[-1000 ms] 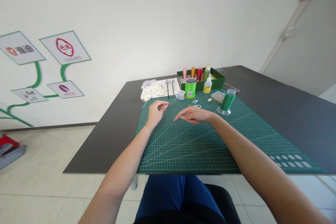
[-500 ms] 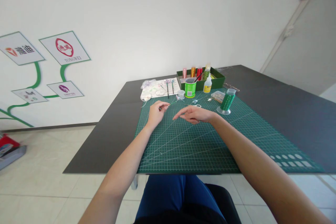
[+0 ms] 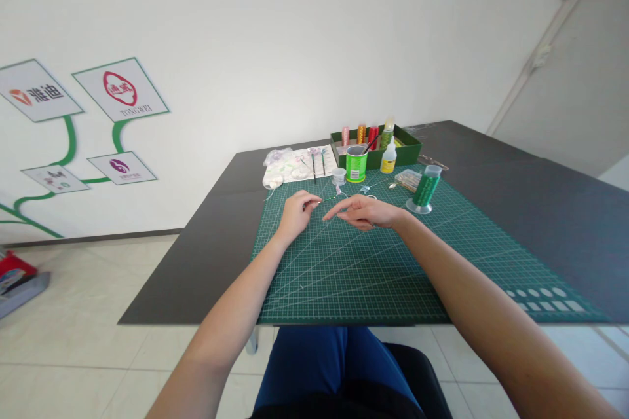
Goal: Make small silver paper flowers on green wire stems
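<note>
Over the near middle of a green cutting mat [image 3: 344, 275] on the dark counter [image 3: 196, 236], the left hand [image 3: 295, 216] pinches one end of a thin green stem [image 3: 327, 200] between its fingers. The stem points away to the right, with a small pale tip at its far end, just short of a clear little tub [image 3: 339, 176]. Close by on the right, the right hand [image 3: 363, 211] is held with its index finger stretched toward the left hand and the others curled under; whether those fingers grip anything fine, I cannot tell. Just behind it shows part of a white loop [image 3: 372, 197]. A spool of green thread [image 3: 426, 188] stands upright farther right. Toward the back are a bright green can [image 3: 356, 167], a yellow-labelled bottle [image 3: 388, 160] and a dark green box [image 3: 409, 155] holding more spools [image 3: 373, 137].
</note>
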Tool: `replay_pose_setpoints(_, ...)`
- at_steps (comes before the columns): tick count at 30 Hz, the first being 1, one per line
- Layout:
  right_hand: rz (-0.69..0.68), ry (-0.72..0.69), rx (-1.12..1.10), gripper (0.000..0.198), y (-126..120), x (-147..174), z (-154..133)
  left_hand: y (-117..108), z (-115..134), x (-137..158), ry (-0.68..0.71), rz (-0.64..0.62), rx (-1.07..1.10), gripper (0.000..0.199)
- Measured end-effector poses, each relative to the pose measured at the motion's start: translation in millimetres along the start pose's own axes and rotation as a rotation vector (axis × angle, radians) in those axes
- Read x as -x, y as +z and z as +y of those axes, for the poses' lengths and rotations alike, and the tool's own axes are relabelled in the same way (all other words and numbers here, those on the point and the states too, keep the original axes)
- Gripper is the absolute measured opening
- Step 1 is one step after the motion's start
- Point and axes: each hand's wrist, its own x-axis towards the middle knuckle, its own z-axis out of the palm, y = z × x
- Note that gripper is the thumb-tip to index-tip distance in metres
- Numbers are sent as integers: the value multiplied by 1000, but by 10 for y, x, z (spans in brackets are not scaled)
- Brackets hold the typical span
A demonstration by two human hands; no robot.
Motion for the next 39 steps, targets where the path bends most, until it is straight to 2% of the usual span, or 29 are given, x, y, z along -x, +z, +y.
replay_pose_setpoints(14,-55,8,-3,44,9,8,-21,3,9,-1,1,-13,-18,20)
replay_pose_setpoints(24,73,-52,-64,50,33,33,-60,14,36,2,6,-80,-24,21)
replay_pose_setpoints(32,130,-74,-91,52,38,32,-89,32,121,17,90,-218,-33,24)
replay_pose_setpoints(39,174,-93,-95,51,43,44,-112,22,98,5,108,-183,-33,21)
